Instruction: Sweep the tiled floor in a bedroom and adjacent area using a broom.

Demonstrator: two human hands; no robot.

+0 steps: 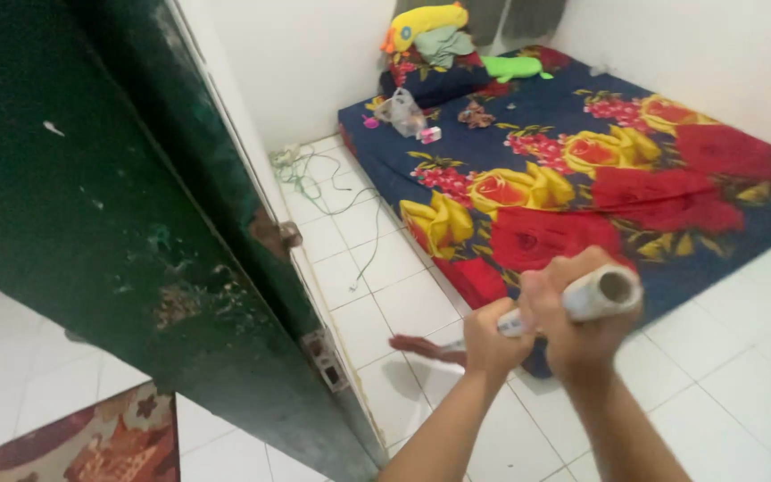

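Both my hands grip one long white handle (pixel 601 295) that points toward the camera, its hollow end showing. My right hand (pixel 577 326) holds the top part, my left hand (pixel 491 337) holds it lower down. At the handle's far end a reddish-brown broom head (pixel 423 347) rests on the white tiled floor (pixel 377 268), close to the corner of a floor mattress (pixel 617 178) covered in a dark blue sheet with red and yellow flowers.
A dark green door (pixel 109 223) stands open at the left, its edge near my left hand. Pale cables (pixel 323 178) trail over the tiles. Pillows, a yellow plush toy (pixel 421 22), a plastic bag (pixel 401 111) and small items lie at the mattress's head. A patterned mat (pixel 91 442) lies bottom left.
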